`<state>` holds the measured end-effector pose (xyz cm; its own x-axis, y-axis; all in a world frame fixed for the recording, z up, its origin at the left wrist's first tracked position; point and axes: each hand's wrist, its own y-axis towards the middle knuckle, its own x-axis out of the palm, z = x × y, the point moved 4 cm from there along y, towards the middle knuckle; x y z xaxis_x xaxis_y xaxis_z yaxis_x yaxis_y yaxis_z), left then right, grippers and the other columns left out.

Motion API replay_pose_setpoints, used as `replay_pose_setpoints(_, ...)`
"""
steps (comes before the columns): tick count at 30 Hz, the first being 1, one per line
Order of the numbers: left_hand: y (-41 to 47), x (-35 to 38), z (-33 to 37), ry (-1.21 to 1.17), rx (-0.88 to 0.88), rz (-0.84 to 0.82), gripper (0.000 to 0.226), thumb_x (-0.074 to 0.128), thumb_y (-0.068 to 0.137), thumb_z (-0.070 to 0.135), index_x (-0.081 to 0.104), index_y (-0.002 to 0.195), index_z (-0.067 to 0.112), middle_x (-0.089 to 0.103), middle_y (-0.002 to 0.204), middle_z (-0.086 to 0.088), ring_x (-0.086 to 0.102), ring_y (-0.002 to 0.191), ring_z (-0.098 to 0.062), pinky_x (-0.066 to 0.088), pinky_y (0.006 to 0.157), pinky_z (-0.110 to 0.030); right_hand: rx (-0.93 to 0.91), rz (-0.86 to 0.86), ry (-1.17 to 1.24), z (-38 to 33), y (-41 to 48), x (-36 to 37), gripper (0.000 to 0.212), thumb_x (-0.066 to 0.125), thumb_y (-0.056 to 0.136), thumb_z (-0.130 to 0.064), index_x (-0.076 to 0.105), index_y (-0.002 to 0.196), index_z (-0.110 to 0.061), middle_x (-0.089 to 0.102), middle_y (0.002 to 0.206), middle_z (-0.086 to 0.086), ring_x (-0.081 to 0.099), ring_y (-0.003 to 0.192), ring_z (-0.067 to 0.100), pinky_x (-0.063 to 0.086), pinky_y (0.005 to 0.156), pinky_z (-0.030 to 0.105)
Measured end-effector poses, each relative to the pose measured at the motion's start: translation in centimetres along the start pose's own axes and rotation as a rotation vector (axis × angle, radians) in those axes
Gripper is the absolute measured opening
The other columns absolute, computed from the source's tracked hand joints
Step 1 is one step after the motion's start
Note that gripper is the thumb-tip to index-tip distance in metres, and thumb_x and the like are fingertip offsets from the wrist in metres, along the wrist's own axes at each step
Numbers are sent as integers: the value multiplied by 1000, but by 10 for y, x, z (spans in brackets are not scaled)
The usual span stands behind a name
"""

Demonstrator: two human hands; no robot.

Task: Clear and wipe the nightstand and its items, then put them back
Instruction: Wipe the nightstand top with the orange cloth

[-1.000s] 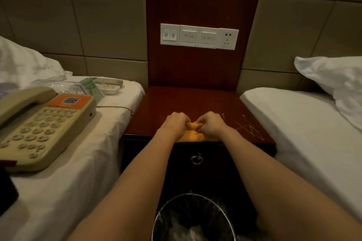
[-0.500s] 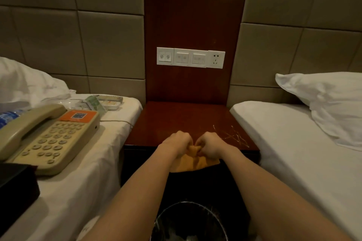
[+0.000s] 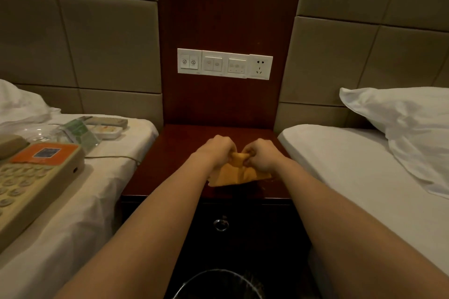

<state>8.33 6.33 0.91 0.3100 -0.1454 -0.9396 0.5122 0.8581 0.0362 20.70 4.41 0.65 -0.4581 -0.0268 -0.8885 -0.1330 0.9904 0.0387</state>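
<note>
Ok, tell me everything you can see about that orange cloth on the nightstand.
The orange cloth looks like soft, plain yellow-orange fabric with no visible print. It is crumpled and bunched at the top, where the left hand and the right hand each pinch it close together. Its lower part spreads out in loose folds and appears to rest on the dark red wooden nightstand, near the front edge.

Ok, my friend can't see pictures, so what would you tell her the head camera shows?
The left hand and right hand grip a bunched orange cloth on the dark wooden nightstand. A beige telephone lies on the left bed, a white pillow on the right bed, and wall switches sit above the nightstand.
</note>
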Motion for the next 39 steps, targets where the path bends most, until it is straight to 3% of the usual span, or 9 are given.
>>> replay_pose_setpoints(11,154,10,-30,48,-16,124,35,45,92,0,62,119,15,61,116,-9,58,106,-26,51,91,-38,35,163,-63,76,141,-16,19,60,86,-8,70,99,-16,59,93,3,56,92,21,41,70,28)
replay_pose_setpoints(16,224,22,-46,125,-20,116,47,44,89,-1,57,127,23,55,125,-10,54,114,-31,47,87,-38,68,241,-100,118,200,-11,25,53,88,-6,69,104,-19,63,103,9,56,91,24,42,70,29)
replay_pose_setpoints(22,280,42,-65,87,-92,185,40,44,94,10,57,128,26,53,129,-13,50,118,-33,45,92,-38,83,315,-78,145,245,-3,28,48,91,-5,67,108,-16,59,110,11,54,100,28,42,76,34)
replay_pose_setpoints(31,308,42,-75,43,-84,210,39,44,93,4,62,121,25,58,122,-12,54,113,-31,46,86,-35,92,232,-78,156,273,-12,22,56,88,-4,68,104,-16,55,93,4,55,91,23,41,68,29)
replay_pose_setpoints(39,293,45,-71,104,-12,204,40,45,93,5,59,126,24,58,124,-13,55,113,-33,47,89,-38,119,218,-83,149,263,-9,21,56,87,-2,67,96,-17,55,92,6,54,88,24,39,67,28)
